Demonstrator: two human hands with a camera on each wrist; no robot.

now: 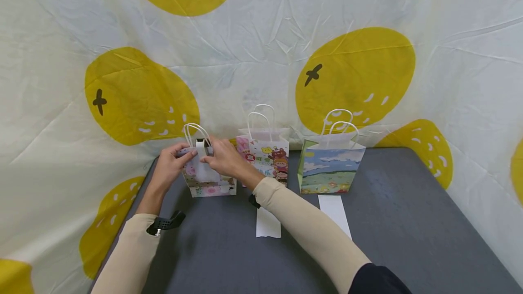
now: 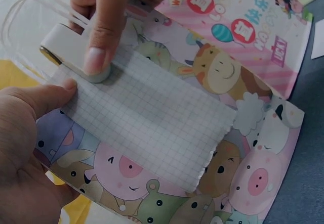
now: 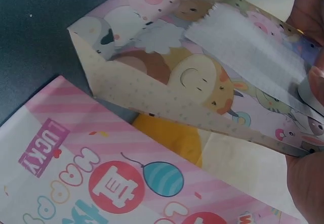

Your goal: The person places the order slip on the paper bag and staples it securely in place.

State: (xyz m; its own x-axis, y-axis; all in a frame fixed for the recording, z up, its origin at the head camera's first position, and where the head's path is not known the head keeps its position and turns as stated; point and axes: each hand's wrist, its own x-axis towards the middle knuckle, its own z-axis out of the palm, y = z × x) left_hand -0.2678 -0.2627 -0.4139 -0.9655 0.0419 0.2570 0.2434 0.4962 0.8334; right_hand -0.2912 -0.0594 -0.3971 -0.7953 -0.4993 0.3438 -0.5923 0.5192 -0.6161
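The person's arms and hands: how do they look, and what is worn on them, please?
The left sleeve and right sleeve are beige; the right one meets dark cloth. A black strap shows at each sleeve's end. The left hand and right hand are gloveless.

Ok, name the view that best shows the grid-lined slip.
Left wrist: the grid-lined slip faces the camera, squares and ragged end distinct. Head shows it small, its lines unreadable; right wrist, slanted and blurred.

We see the left gift bag nearest the desk's back left corner, the middle bag and right bag along its back edge. Before these two lie paper strips.
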